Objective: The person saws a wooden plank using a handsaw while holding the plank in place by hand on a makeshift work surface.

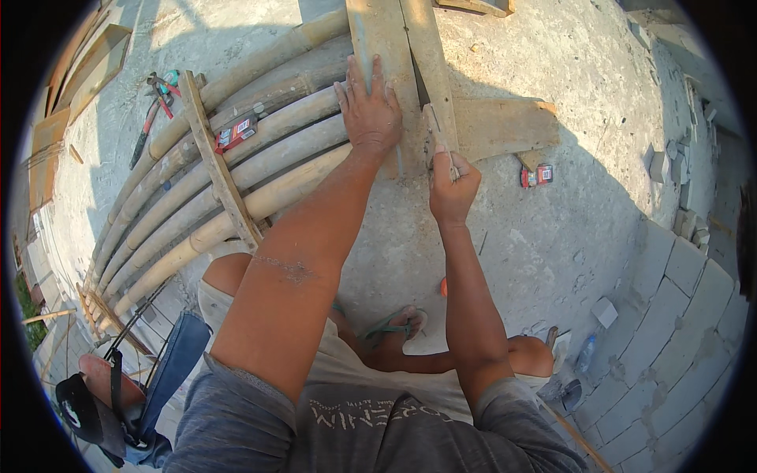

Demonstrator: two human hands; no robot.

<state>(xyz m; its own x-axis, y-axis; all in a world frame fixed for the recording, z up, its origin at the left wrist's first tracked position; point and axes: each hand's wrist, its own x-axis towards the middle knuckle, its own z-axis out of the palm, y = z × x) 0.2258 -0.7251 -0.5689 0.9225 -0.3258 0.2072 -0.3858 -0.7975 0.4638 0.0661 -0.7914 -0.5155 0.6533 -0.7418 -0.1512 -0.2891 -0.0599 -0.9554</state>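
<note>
My left hand (371, 114) lies flat with fingers spread on a wide wooden board (380, 31), pressing it where it rests across the ends of bamboo poles (303, 130). My right hand (455, 189) is closed around the handle of what looks like a handsaw (422, 88). Its dark, tapering blade sits in a long slit between the board and a narrower wooden strip (430, 35) on the right. Part of the handle is hidden by my fingers. Beneath the strip, a short plank (509, 126) sticks out to the right.
A wooden batten (213, 154) crosses the poles, with a red packet (236, 134) beside it. Red-handled pliers (165, 91) lie farther left. Another red packet (538, 176) is on the concrete floor. A block wall (662, 331) stands right; a dark cap (83, 410) is lower left.
</note>
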